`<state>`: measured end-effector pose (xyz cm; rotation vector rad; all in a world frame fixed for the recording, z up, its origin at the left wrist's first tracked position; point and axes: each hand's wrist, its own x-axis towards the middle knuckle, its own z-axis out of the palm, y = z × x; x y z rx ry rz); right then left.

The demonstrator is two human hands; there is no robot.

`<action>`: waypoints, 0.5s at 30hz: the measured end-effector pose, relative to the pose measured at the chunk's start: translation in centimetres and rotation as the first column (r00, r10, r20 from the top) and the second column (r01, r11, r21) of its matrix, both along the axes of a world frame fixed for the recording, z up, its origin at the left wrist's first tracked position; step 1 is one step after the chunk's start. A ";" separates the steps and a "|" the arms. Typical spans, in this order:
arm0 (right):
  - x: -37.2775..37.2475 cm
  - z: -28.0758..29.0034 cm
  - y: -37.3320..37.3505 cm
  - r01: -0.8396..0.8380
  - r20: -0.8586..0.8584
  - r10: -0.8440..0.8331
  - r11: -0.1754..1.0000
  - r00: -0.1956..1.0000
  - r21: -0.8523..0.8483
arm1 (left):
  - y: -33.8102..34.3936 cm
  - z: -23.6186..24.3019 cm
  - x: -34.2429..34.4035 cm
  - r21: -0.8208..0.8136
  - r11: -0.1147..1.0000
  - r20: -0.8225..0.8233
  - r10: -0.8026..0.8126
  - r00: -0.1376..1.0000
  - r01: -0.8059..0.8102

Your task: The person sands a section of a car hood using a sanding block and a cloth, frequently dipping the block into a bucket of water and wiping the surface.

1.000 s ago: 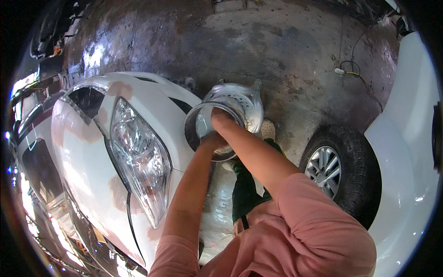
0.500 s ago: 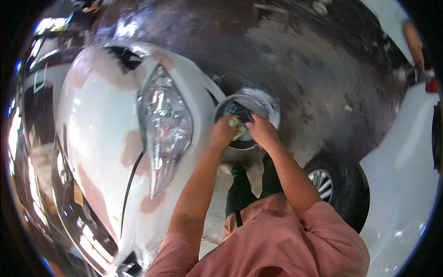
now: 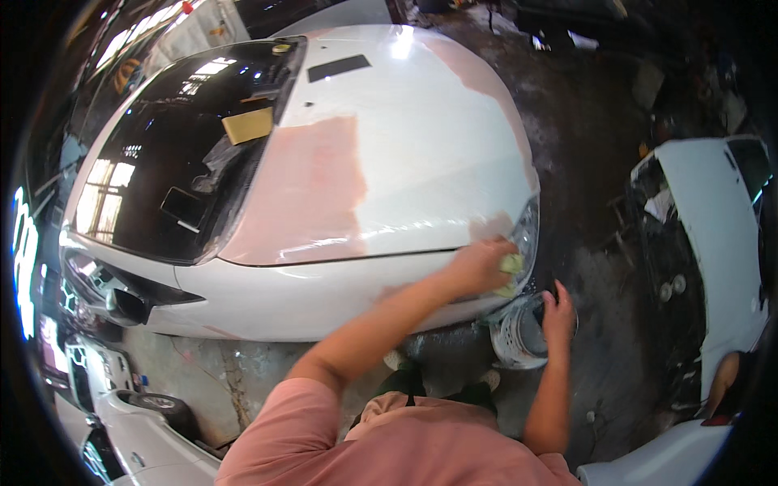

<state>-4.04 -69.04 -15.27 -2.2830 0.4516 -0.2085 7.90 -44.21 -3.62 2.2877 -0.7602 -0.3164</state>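
The left hand (image 3: 481, 266) holds a green cloth (image 3: 510, 271) at the front corner of the car (image 3: 438, 186). The right hand (image 3: 557, 316) is at the bucket (image 3: 510, 340); its grip I cannot tell.

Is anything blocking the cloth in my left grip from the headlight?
Nothing visible: the pale green cloth in the left grip overlaps the near edge of the headlight. The bucket sits off to the side.

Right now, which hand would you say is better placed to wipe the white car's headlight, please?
Probably the left hand: it holds the yellow-green cloth right by the headlight. The right hand is farther off, at the bucket.
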 end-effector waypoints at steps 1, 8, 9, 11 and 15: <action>2.2 3.2 4.2 -0.049 0.089 0.047 0.999 0.995 0.022 | 4.4 2.3 1.3 0.010 0.998 0.065 0.053 0.996 -0.054; 17.8 17.1 33.1 -0.510 0.349 0.495 0.858 0.796 -0.054 | 34.7 12.2 7.5 0.086 0.911 0.364 0.347 0.864 -0.402; 19.9 17.4 36.2 -0.500 0.327 0.502 0.861 0.801 -0.097 | 36.4 12.4 7.6 0.213 0.887 0.358 0.319 0.878 -0.409; 23.4 18.1 40.6 -0.457 0.121 0.486 0.865 0.865 -0.210 | 38.8 12.4 7.0 0.452 0.797 0.338 0.264 0.903 -0.402; 29.2 17.2 46.5 -0.373 0.024 0.401 0.871 0.916 -0.319 | 42.3 10.0 6.6 0.462 0.829 0.591 -0.024 0.806 -0.314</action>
